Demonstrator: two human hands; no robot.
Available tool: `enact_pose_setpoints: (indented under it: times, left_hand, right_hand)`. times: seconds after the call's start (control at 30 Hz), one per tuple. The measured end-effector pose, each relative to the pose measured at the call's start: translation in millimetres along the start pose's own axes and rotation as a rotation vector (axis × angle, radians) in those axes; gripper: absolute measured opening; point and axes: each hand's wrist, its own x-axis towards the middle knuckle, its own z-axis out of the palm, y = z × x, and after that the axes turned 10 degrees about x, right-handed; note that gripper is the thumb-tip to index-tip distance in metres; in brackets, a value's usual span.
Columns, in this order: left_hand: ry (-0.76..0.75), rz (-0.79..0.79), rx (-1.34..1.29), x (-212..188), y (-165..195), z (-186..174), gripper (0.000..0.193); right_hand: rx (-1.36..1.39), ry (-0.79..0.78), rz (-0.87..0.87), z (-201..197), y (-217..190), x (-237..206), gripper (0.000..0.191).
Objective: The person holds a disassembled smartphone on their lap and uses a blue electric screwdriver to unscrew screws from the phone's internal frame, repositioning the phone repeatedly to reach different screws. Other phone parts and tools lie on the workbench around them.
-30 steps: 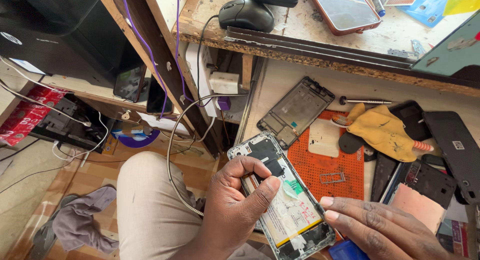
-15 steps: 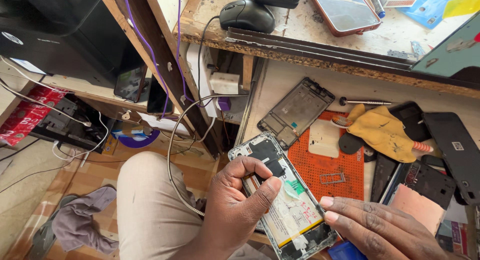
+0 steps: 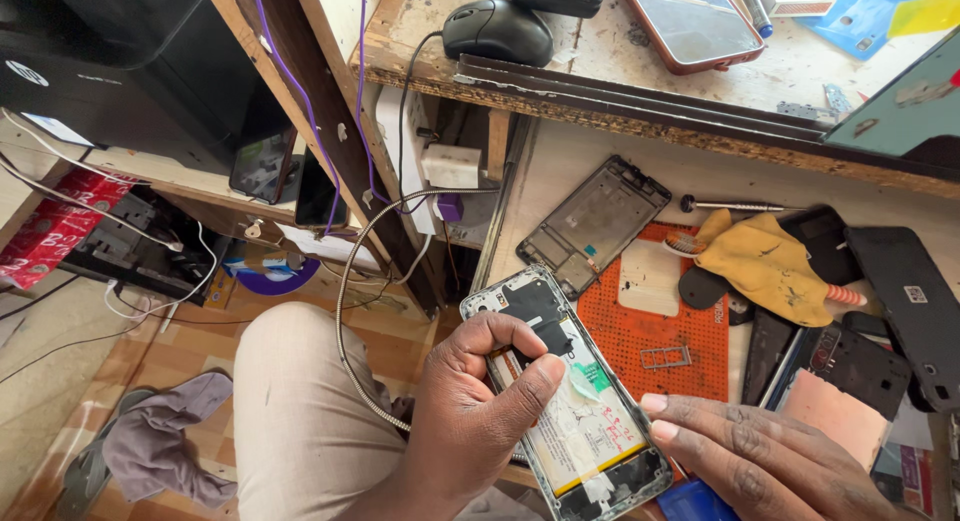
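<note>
An opened phone (image 3: 575,411) with its back cover off lies tilted at the front edge of the lower shelf, its white battery and circuit board showing. My left hand (image 3: 470,421) grips the phone's left edge, thumb pressed on the battery near a green tab. My right hand (image 3: 770,461) rests flat beside the phone's right side, fingertips touching its edge, holding nothing. An orange mat (image 3: 665,336) lies under and behind the phone.
A phone frame (image 3: 592,223), screwdriver (image 3: 740,207), yellow cloth (image 3: 765,266) and dark phone covers (image 3: 910,301) lie on the shelf. Above, a black mouse (image 3: 497,31) and a phone (image 3: 690,21) sit on the wooden desk. A metal-sheathed cable (image 3: 350,311) loops beside my knee (image 3: 300,401).
</note>
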Motion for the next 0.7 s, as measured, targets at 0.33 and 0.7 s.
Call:
enact_pose_setpoints:
  times: [0.33, 0.7]
  left_hand:
    - [0.015, -0.027, 0.026, -1.0, 1.2, 0.2, 0.016]
    - [0.003, -0.046, -0.026, -1.1, -0.5, -1.6, 0.015]
  right_hand:
    - [0.045, -0.01, 0.008, -1.7, 2.1, -2.5, 0.059]
    - [0.121, 0.008, 0.066, -9.8, -1.4, -1.3, 0.056]
